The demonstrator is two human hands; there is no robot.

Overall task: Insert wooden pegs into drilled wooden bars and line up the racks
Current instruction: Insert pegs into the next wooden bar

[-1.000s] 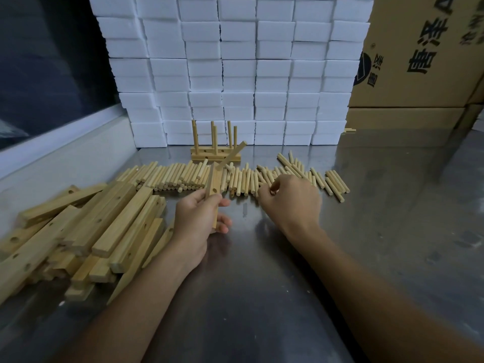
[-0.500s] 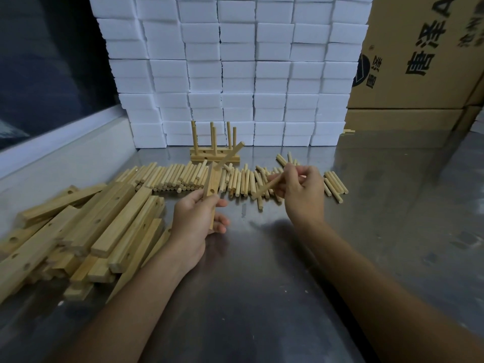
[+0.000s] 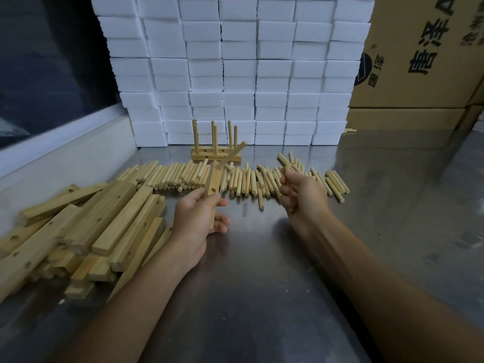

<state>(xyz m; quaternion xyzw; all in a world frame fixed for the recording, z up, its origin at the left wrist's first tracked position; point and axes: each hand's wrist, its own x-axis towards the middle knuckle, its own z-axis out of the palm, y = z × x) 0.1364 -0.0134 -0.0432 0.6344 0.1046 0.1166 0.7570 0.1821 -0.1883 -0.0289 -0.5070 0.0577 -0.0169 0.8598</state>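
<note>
My left hand grips a drilled wooden bar by its near end, held on edge above the table. One peg sits in the bar's far hole and slants up to the right. My right hand hovers to the right of the bar with its fingers curled round a peg; only the peg's tip shows above the fist. Behind both hands lies a long row of loose pegs. A finished rack with several upright pegs stands at the back.
A pile of drilled bars fills the left of the steel table. A wall of white foam blocks closes off the back, with cardboard boxes at the right. A stray peg lies by the boxes.
My right hand took a peg from the row, lifted it pointing left, then turned it so it is mostly hidden in the fist. The left hand and bar barely moved.
</note>
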